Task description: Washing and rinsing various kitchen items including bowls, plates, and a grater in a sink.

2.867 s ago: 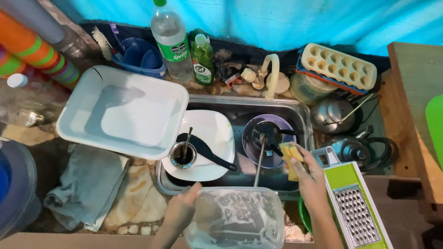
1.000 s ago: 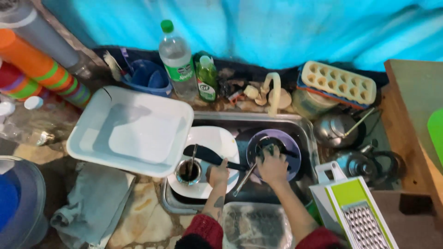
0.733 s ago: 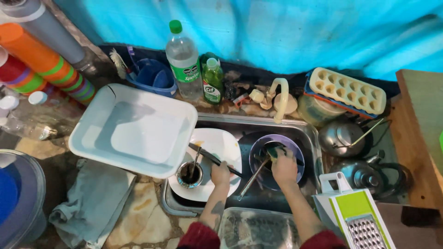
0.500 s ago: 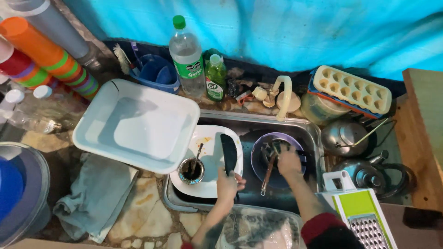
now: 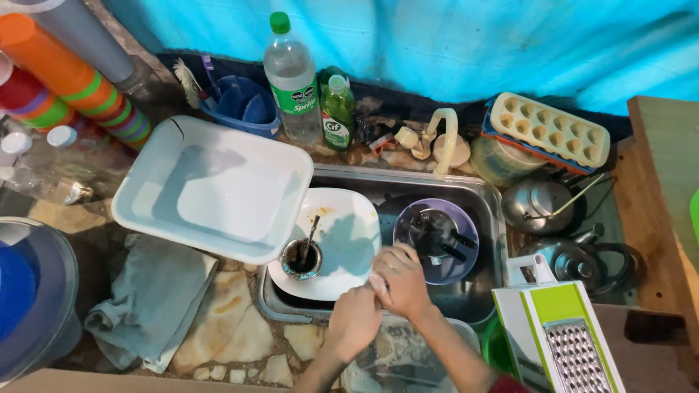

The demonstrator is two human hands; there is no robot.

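My two hands meet over the front edge of the steel sink point(image 5: 408, 179). My right hand point(image 5: 402, 280) is curled around a pale soapy sponge point(image 5: 377, 284), mostly hidden by the fingers. My left hand point(image 5: 354, 320) is closed right against it; what it grips is hidden. Just beyond them a white square plate point(image 5: 346, 236) lies in the sink with a dark metal cup point(image 5: 301, 257) and a spoon on it. A purple bowl point(image 5: 466, 236) with dark utensils sits to the right. A clear plastic container point(image 5: 397, 356) is below my wrists.
A white tray point(image 5: 211, 189) rests on the counter left of the sink, with a grey cloth point(image 5: 149, 302) below it. Bottles point(image 5: 293, 76) stand behind. Two kettles point(image 5: 535, 204), an ice tray point(image 5: 550, 131) and a green grater point(image 5: 564, 338) are on the right. Stacked cups point(image 5: 65, 76) fill the far left.
My left hand lifted a black spatula off the plate and drew it back toward me. My right hand left the purple bowl and joined the left at the sink's front edge.
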